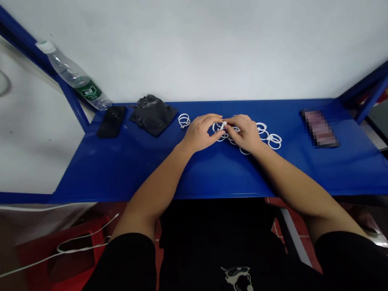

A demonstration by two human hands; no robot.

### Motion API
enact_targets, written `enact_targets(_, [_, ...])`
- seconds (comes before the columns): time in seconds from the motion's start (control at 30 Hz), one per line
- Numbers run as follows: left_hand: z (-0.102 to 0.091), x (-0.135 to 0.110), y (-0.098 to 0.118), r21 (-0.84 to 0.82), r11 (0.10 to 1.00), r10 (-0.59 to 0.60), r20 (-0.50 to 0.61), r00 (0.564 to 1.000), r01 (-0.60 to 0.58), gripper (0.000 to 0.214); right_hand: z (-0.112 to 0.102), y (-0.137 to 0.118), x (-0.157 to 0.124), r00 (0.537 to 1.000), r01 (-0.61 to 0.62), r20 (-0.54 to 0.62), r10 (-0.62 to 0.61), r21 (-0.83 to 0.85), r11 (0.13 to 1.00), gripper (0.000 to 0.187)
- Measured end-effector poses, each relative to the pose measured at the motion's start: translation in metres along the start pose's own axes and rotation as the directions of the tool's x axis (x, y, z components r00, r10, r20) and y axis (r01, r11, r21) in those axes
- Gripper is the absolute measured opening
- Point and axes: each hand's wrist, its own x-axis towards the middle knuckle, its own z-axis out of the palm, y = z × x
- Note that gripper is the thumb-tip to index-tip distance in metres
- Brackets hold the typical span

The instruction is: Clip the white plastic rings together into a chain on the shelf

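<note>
On the blue table (117,171), my left hand (200,134) and my right hand (247,131) meet at the middle, fingertips pinching one small white plastic ring (221,125) between them. Several more white rings (270,140) lie scattered under and to the right of my right hand. A single ring pair (183,120) sits apart, just left of my left hand.
A black bag (153,114) and a flat black object (111,121) lie at the table's back left, beside a leaning plastic bottle (75,75). A phone (320,128) rests at the right. Blue frame posts rise at both ends; a white wall stands behind.
</note>
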Motion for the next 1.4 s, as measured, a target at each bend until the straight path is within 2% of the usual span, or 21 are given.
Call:
enact_targets(0.2, [0.001,0.0,-0.001,0.005,1.0,-0.03,0.004,1.0,0.03,0.011,0.001,0.0,-0.001,1.0,0.025,0.014,-0.025,0.013,1.0,0.025])
enact_targets(0.33, [0.002,0.001,-0.002,0.009,1.0,-0.01,-0.018,1.0,0.01,0.012,0.003,0.002,-0.002,0.999,0.022,0.025,-0.023,0.011,1.0,0.028])
enact_targets(0.6, [0.0,0.002,0.005,0.071,0.997,-0.04,0.065,0.997,0.036,0.019,0.005,0.007,-0.002,0.999,0.038,0.028,-0.038,0.024,0.999,0.032])
enact_targets(0.9, [-0.001,0.004,0.003,0.01,1.0,-0.001,0.08,0.997,0.0,0.02,0.005,0.009,-0.003,0.998,0.055,0.016,-0.055,0.009,0.998,0.03])
enact_targets(1.13, [-0.004,0.006,0.003,0.069,0.997,-0.041,0.079,0.996,0.036,0.02,0.002,0.005,-0.001,0.999,0.052,0.008,-0.052,-0.013,0.999,0.026])
enact_targets(1.2, [-0.01,0.007,0.001,0.121,0.989,-0.087,0.054,0.995,0.08,0.022,0.0,0.004,0.0,0.999,0.032,-0.004,-0.032,-0.034,0.999,0.025])
enact_targets(1.27, [-0.018,0.007,-0.004,0.199,0.962,-0.194,0.006,0.981,0.189,0.025,-0.003,0.005,0.0,1.0,0.005,-0.025,-0.007,-0.051,0.999,0.024])
enact_targets(1.33, [-0.027,0.007,-0.012,0.299,0.884,-0.359,-0.056,0.932,0.359,0.025,-0.006,0.008,0.0,0.998,-0.024,-0.056,0.021,-0.059,0.998,0.022])
enact_targets(1.4, [-0.034,0.006,-0.021,0.4,0.767,-0.51,-0.094,0.855,0.502,0.023,-0.007,0.011,0.001,0.994,-0.051,-0.101,0.045,-0.062,0.997,0.021])
